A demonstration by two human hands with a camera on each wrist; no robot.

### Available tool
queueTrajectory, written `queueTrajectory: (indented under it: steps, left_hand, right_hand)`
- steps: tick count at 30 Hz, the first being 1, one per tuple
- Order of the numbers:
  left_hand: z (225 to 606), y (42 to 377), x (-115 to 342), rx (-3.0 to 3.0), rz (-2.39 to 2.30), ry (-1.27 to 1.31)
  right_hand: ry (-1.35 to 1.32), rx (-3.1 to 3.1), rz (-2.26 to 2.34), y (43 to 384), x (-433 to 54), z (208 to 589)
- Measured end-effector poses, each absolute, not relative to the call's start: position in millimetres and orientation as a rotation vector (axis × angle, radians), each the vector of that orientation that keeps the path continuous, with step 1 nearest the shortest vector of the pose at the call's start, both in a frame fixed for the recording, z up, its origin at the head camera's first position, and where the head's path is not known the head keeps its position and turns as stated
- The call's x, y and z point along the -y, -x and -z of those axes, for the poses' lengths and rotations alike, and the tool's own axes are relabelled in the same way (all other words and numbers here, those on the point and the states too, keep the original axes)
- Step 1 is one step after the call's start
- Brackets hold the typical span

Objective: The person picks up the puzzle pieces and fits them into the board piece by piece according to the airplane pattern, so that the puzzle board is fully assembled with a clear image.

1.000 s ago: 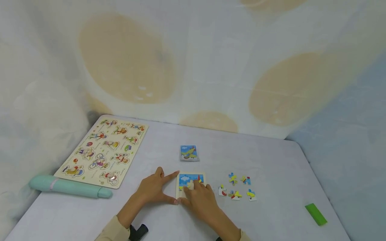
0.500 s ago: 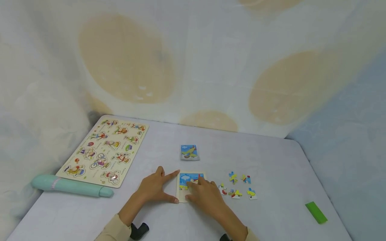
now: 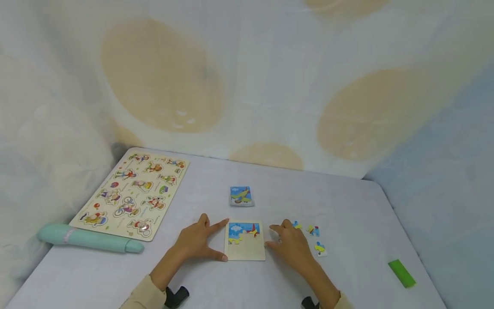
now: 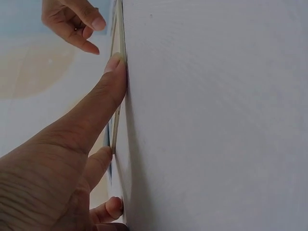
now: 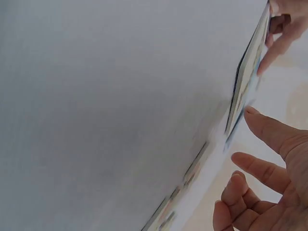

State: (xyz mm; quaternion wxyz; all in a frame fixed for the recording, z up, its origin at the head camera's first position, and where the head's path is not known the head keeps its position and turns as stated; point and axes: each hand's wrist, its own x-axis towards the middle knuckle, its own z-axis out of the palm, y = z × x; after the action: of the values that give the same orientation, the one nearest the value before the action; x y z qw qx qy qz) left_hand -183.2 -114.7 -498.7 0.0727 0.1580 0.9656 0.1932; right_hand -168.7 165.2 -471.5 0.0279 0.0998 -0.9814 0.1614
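A small wooden puzzle board [image 3: 247, 253] lies flat on the white table in the head view. Joined jigsaw pieces [image 3: 234, 229] with sky and a red part fill its upper portion; bare wood shows below. My left hand [image 3: 194, 242] touches the board's left side, thumb and index finger spread to its two corners. To the right of the board, my right hand [image 3: 293, 249] has thumb and index finger apart, with nothing between them. Loose puzzle pieces [image 3: 320, 248] lie beyond it, some hidden under the hand. In the right wrist view, the right thumb [image 5: 260, 122] appears close to the board's edge.
A wrapped airplane-picture puzzle [image 3: 241, 195] lies behind the board. At the left are a large wooden peg puzzle [image 3: 131, 195] and a mint-green cylindrical case [image 3: 90, 240]. A green strip [image 3: 402, 273] lies near the right table edge.
My right hand has lifted off the puzzle board and moved right to the loose pieces, uncovering the joined pieces. My left hand stays at the board's left side.
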Motion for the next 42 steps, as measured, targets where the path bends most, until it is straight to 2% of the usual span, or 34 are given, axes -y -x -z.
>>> queueTrajectory:
  steps: [18,42]
  left_hand:
    - [499.1,183.6,115.4,-2.895,-0.596,-0.484]
    - [503.7,185.7,116.5,-2.909,-0.561,-0.472]
  right_hand:
    - [-0.11,3.064,-0.541,186.9,-229.8,472.2]
    - [-0.018,3.022,-0.588,193.9,-233.5,484.7]
